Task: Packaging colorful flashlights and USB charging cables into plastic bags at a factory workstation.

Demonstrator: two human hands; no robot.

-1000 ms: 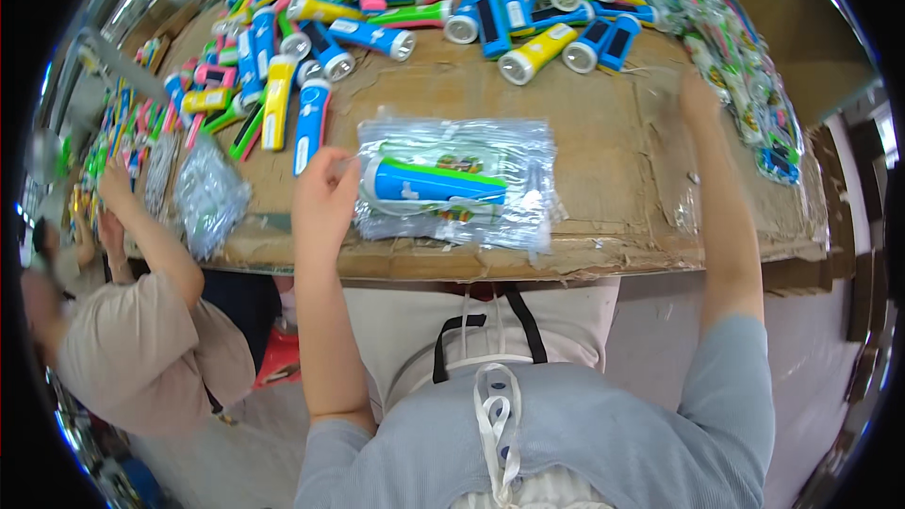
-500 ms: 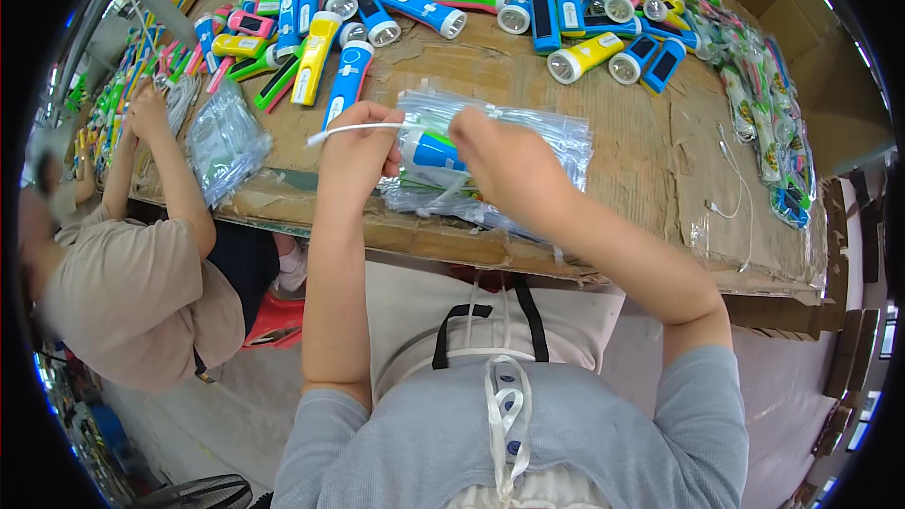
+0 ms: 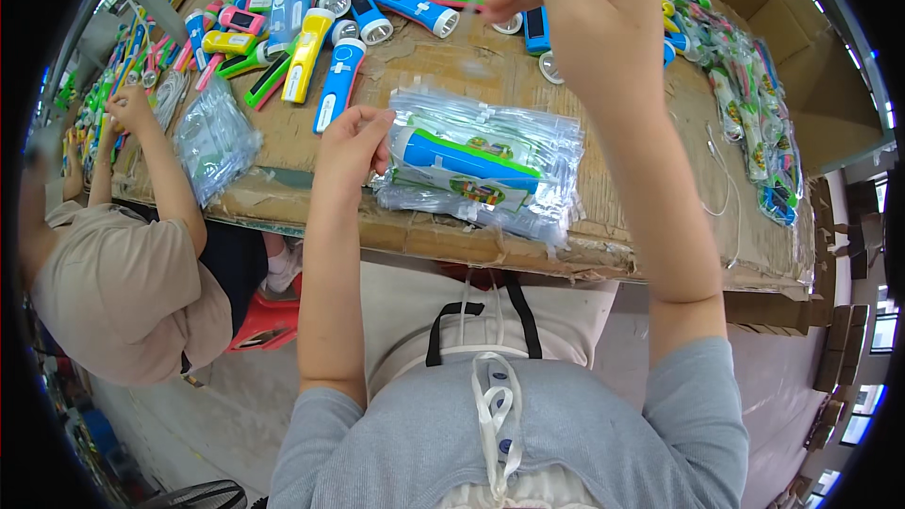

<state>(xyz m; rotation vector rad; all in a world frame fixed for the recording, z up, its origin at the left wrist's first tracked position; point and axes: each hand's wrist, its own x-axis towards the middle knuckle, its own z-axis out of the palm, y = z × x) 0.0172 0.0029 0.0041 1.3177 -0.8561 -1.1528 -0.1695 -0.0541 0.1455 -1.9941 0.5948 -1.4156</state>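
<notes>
Item: stack of clear, crinkled plastic bags [image 3: 490,170] near the front edge of the cardboard-covered table [image 3: 650,226], the top one holding a blue-and-white flashlight [image 3: 462,158] with a green stripe. I see the left hand [image 3: 353,143] at the stack's left end — its grip closed on the bag edge. The right hand [image 3: 575,0] is raised above the table, fingers pinched together on something thin I cannot make out. Behind: loose plastic flashlights [image 3: 311,38] in yellow, blue, pink and green; packed bags [image 3: 754,132] along the right. At left, a co-worker's hand [image 3: 127,108] beside another bag pile [image 3: 212,141].
</notes>
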